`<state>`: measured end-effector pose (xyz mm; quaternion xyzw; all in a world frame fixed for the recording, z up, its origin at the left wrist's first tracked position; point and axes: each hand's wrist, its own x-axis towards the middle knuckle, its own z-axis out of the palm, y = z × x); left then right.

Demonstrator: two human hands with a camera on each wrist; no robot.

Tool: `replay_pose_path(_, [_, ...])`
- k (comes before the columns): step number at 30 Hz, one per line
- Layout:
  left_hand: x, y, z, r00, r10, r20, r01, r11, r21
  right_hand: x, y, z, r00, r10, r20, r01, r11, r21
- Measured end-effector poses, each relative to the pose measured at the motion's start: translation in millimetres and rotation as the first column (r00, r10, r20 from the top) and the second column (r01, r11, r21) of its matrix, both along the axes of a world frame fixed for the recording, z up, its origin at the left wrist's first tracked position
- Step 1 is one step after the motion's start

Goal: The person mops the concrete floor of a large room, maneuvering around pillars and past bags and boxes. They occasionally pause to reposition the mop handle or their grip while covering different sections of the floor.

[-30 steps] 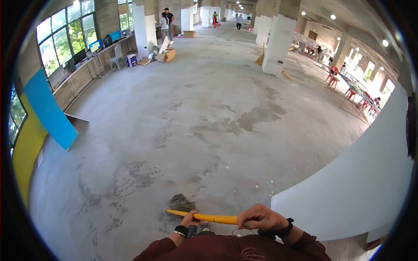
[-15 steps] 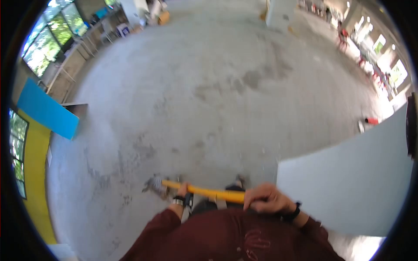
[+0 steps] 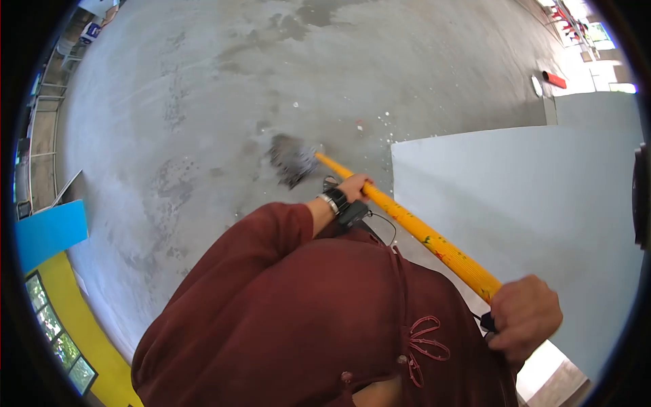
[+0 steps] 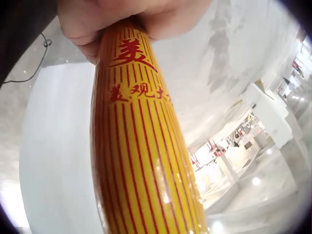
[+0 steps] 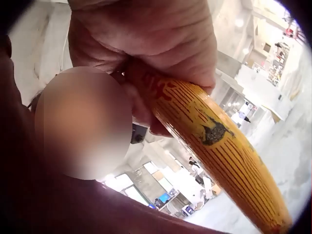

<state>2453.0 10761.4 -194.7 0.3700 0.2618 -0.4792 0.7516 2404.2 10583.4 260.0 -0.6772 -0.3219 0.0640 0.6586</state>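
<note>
The yellow handle, nearly level a moment ago, now slants steeply, gripped by both the left hand and right hand. The blurred mop head seems to touch the floor, so the stroke appears under way.

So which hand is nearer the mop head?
Left. The left hand grips the yellow handle on the stretch toward the mop head; the right hand grips it farther from the mop head, toward the opposite end.
</note>
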Motion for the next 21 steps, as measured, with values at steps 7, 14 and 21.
replay_pose_path(7, [83.3, -110.4, 23.9, 0.992, 0.051, -0.116, -0.073, 0.979, -0.189, 27.3, 13.1, 43.7, 0.934, 0.353, 0.055, -0.311, 0.879, -0.361])
replay_pose_path(14, [121.1, -121.6, -16.9, 0.995, 0.099, 0.007, -0.098, 0.987, -0.128, 9.4, -13.8, -46.0, 0.928, 0.302, 0.216, -0.271, 0.949, -0.161])
replay_pose_path(21, [115.4, -67.7, -80.4, 0.982, 0.010, 0.189, -0.047, 0.981, 0.191, -10.1, -107.1, -133.4, 0.996, -0.092, 0.020, 0.090, 0.994, 0.069])
